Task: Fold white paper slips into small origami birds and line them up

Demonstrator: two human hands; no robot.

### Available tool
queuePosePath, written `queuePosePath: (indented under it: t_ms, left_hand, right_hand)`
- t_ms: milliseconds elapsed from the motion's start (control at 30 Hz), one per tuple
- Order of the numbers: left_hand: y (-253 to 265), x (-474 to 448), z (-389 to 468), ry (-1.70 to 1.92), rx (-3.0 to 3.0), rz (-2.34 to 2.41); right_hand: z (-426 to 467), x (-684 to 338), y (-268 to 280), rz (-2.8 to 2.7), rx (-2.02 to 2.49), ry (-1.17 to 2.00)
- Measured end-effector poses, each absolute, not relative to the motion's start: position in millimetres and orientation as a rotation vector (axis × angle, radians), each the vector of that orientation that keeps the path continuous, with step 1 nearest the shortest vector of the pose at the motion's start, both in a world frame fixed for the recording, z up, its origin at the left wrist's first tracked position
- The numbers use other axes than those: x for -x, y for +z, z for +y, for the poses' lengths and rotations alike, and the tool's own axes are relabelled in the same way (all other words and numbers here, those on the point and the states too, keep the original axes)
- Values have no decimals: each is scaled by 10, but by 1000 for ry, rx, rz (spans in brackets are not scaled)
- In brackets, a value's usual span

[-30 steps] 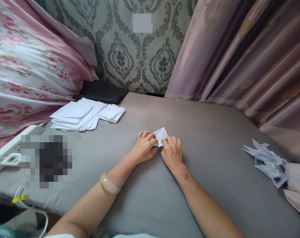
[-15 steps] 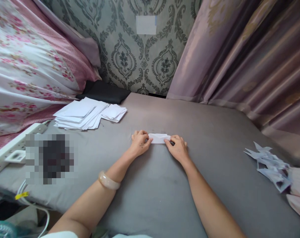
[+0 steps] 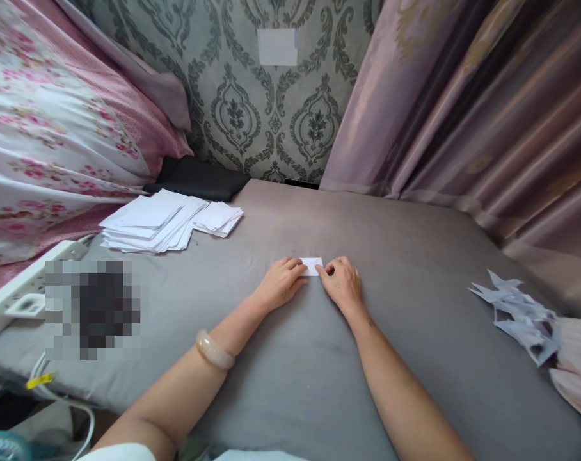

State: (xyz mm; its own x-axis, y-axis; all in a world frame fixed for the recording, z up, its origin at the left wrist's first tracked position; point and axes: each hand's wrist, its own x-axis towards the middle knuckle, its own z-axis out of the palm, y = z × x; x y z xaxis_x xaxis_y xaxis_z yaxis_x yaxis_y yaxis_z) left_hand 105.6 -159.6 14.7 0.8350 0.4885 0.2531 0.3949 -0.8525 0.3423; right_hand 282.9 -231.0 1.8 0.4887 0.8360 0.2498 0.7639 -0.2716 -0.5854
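A small folded white paper (image 3: 312, 266) lies on the grey sheet between my hands. My left hand (image 3: 283, 282) covers its left part, thumb and fingertips closed on it and pressing it down. At the paper's right end, my right hand (image 3: 342, 286) pinches the edge between thumb and curled fingers. A pale bangle (image 3: 214, 350) circles my left forearm. How the paper is folded under my left fingers is hidden.
Stacks of white paper sheets (image 3: 146, 221) lie at the back left, near a black flat case (image 3: 199, 178). Folded paper pieces (image 3: 521, 314) are heaped at the right. A white power strip (image 3: 31, 282) with cables runs along the left, beside a pixelated patch.
My left hand has slid to the right over the paper, so less of the strip shows. The right hand has stayed at its right end. The view has shifted slightly.
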Motion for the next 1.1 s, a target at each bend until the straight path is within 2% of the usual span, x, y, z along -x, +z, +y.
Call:
queuePosePath:
  t_ms: [167,367,567,700,833,1100]
  left_hand:
    - [149,-1116,-1545,507,-2675,705]
    - [212,-1146,-1588,899,-1718,935]
    - [123,-1171,-1646,821,-1376,992]
    - [117,-1194,-1717,771,-1273,977]
    - [150,-1173,-1721,761,-1363,859]
    - [97,-1085,-1608,764,-2159,799]
  right_hand:
    - [-2295,-2832,19,-1164,1949,204]
    - [-2306,-2806,66,-945,1739,356]
    - [-2355,-2636,124,-904,1481,826]
    - [-2360,-2571,126,-967,1529,814]
    - [-2353,-2644,103,-987,1578,728]
    - [-2340,-2744,67,-1159,1675,746]
